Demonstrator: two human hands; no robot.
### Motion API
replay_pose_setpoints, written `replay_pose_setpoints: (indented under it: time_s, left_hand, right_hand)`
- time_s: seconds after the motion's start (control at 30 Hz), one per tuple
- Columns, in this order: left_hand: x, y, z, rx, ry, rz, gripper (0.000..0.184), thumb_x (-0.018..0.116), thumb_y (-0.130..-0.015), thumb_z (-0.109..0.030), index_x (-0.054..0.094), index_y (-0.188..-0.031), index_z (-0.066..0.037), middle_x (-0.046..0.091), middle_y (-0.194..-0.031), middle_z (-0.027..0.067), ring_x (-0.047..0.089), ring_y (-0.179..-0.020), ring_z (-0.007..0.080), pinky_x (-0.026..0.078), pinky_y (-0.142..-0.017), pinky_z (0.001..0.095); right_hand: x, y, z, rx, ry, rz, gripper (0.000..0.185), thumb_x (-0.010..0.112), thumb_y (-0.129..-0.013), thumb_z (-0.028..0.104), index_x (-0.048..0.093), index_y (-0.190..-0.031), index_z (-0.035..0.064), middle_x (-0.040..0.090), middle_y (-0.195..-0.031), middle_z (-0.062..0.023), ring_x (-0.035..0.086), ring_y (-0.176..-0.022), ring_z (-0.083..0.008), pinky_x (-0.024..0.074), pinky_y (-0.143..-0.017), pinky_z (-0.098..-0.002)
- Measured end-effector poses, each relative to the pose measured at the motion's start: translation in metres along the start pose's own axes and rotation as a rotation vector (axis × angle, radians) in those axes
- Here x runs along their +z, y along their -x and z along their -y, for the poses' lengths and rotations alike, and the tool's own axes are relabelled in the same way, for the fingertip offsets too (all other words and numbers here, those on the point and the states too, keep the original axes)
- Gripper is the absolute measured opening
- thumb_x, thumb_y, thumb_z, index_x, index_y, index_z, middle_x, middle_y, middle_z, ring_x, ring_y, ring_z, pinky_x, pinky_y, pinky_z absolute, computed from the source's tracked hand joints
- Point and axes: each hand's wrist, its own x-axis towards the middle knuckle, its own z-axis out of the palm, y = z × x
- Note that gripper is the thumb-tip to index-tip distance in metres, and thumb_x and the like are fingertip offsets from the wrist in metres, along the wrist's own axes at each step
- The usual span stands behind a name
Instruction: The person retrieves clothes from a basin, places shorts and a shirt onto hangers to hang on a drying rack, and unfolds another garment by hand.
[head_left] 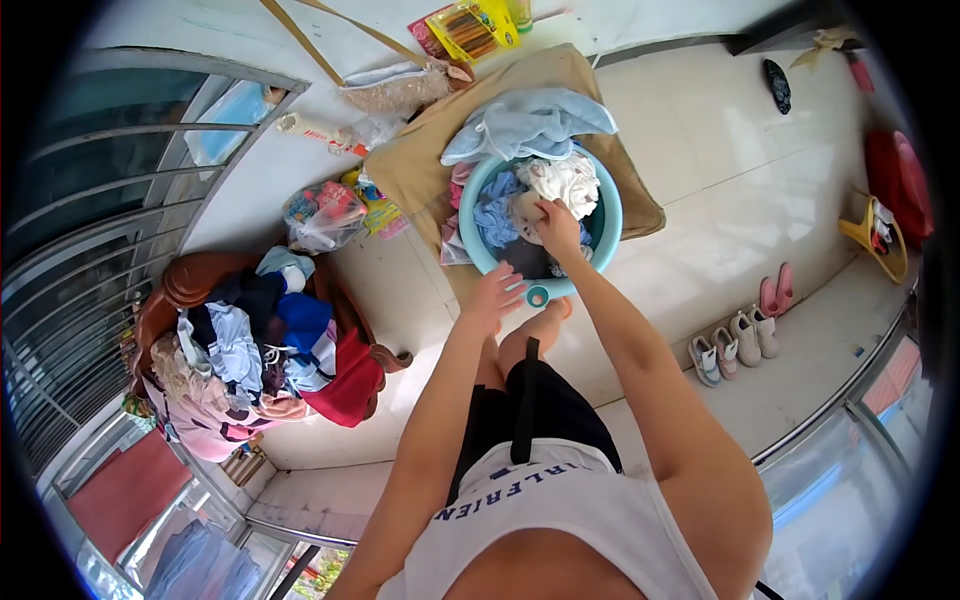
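A light-blue plastic basin (pixel 602 262) holds several clothes, among them a white garment (pixel 562 182), a blue garment (pixel 496 212) and a dark garment (pixel 526 258). My right hand (pixel 560 228) reaches into the basin, its fingers closed on a pale beige garment (pixel 525 212) in the middle of the pile. At the basin's near left rim is my left hand (pixel 495 297), fingers spread, with nothing in it. Whether it touches the rim I cannot tell. A light-blue towel (pixel 530 122) lies over the far side of the basin.
Beneath the basin is a brown cloth-covered surface (pixel 635 205). To the left, a brown chair (pixel 190 278) carries a heap of clothes (pixel 235 340). A clear plastic bag (pixel 325 215) sits near the wall. Several shoes (pixel 735 350) line a ledge on the right.
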Motion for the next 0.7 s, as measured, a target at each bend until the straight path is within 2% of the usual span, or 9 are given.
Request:
replay_pose_setpoints:
  time_s: [0.07, 0.17, 0.2, 0.37, 0.43, 0.47, 0.57, 0.67, 0.7]
  left_hand:
    - [0.015, -0.013, -0.012, -0.443, 0.606, 0.017, 0.065, 0.058, -0.08, -0.049, 0.039, -0.127, -0.008, 0.047, -0.121, 0.011, 0.056, -0.096, 0.027, 0.04, -0.091, 0.0438]
    - [0.048, 0.0, -0.043, -0.389, 0.842, 0.181, 0.067, 0.055, -0.08, -0.052, 0.038, -0.127, -0.008, 0.041, -0.127, 0.0109, 0.055, -0.098, 0.0305, 0.041, -0.09, 0.0456]
    - [0.051, 0.001, -0.046, -0.023, 0.735, 0.285, 0.067, 0.055, -0.08, -0.052, 0.038, -0.126, -0.006, 0.043, -0.125, 0.0118, 0.052, -0.104, 0.0316, 0.043, -0.089, 0.0448]
    - [0.047, 0.001, -0.041, -0.001, 0.712, 0.422, 0.043, 0.052, -0.087, -0.033, 0.048, -0.118, -0.004, 0.055, -0.11, 0.0104, 0.054, -0.103, 0.0228, 0.045, -0.087, 0.0361]
    - [0.044, 0.009, -0.037, 0.625, -0.243, 0.343, 0.035, 0.051, -0.088, -0.025, 0.05, -0.116, -0.004, 0.058, -0.108, 0.008, 0.057, -0.099, 0.0208, 0.048, -0.085, 0.0339]
    - [0.032, -0.015, -0.029, 0.062, 0.5, 0.505, 0.037, 0.054, -0.087, -0.026, 0.049, -0.117, -0.005, 0.057, -0.111, 0.0058, 0.056, -0.101, 0.0208, 0.047, -0.086, 0.0345]
    - [0.082, 0.061, -0.071, 0.109, 0.433, 0.344, 0.046, 0.057, -0.085, -0.038, 0.049, -0.118, -0.007, 0.057, -0.112, 0.0044, 0.056, -0.102, 0.0199, 0.047, -0.086, 0.0355]
    - [0.09, 0.078, -0.072, 0.015, 0.446, 0.554, 0.063, 0.063, -0.075, -0.049, 0.047, -0.121, -0.01, 0.057, -0.112, 0.0034, 0.056, -0.102, 0.0193, 0.047, -0.086, 0.0365]
    - [0.094, 0.083, -0.074, 0.004, 0.37, 0.599, 0.068, 0.065, -0.071, -0.052, 0.046, -0.122, -0.01, 0.057, -0.112, 0.0029, 0.055, -0.102, 0.0192, 0.047, -0.086, 0.0366]
  right_hand:
    - [-0.042, 0.022, 0.028, -0.031, -0.208, -0.019, 0.032, 0.051, -0.067, 0.0, 0.061, -0.098, 0.0047, 0.055, -0.088, -0.0148, 0.056, -0.08, -0.0335, 0.0446, -0.069, -0.0375]
    - [-0.102, 0.064, 0.073, -0.12, -0.41, 0.155, 0.035, 0.056, -0.062, -0.004, 0.057, -0.097, 0.0022, 0.052, -0.089, -0.0123, 0.055, -0.076, -0.03, 0.0457, -0.067, -0.0335]
    - [-0.123, 0.076, 0.095, -0.172, -0.415, 0.189, 0.034, 0.056, -0.061, -0.005, 0.057, -0.095, 0.0023, 0.052, -0.089, -0.0119, 0.055, -0.076, -0.0294, 0.0459, -0.067, -0.0331]
    - [-0.164, 0.094, 0.126, -0.349, -0.38, 0.239, 0.028, 0.059, -0.063, -0.005, 0.056, -0.09, 0.0018, 0.051, -0.086, -0.0088, 0.054, -0.079, -0.0222, 0.0444, -0.07, -0.0287]
    - [-0.176, 0.089, 0.132, 0.025, -0.705, 0.275, 0.021, 0.06, -0.067, -0.001, 0.055, -0.087, 0.0014, 0.049, -0.084, -0.0039, 0.05, -0.081, -0.0156, 0.0405, -0.072, -0.0254]
    - [-0.181, 0.087, 0.135, 0.082, -1.057, 0.225, 0.014, 0.061, -0.073, 0.006, 0.055, -0.086, 0.0028, 0.048, -0.084, -0.0003, 0.046, -0.081, -0.0113, 0.0373, -0.074, -0.0233]
    - [-0.154, 0.059, 0.109, 0.215, -1.015, -0.052, 0.02, 0.06, -0.079, 0.015, 0.058, -0.095, 0.0032, 0.052, -0.091, -0.0005, 0.049, -0.085, -0.0109, 0.0391, -0.078, -0.0246]
    - [-0.161, 0.051, 0.129, 0.315, -1.396, 0.091, 0.03, 0.058, -0.081, 0.017, 0.056, -0.107, 0.0021, 0.055, -0.099, -0.0033, 0.052, -0.093, -0.0129, 0.04, -0.085, -0.0264]
    - [-0.155, 0.045, 0.119, 0.208, -1.282, 0.121, 0.046, 0.064, -0.077, 0.018, 0.05, -0.118, 0.0029, 0.055, -0.11, -0.0069, 0.052, -0.1, -0.0159, 0.043, -0.085, -0.0281]
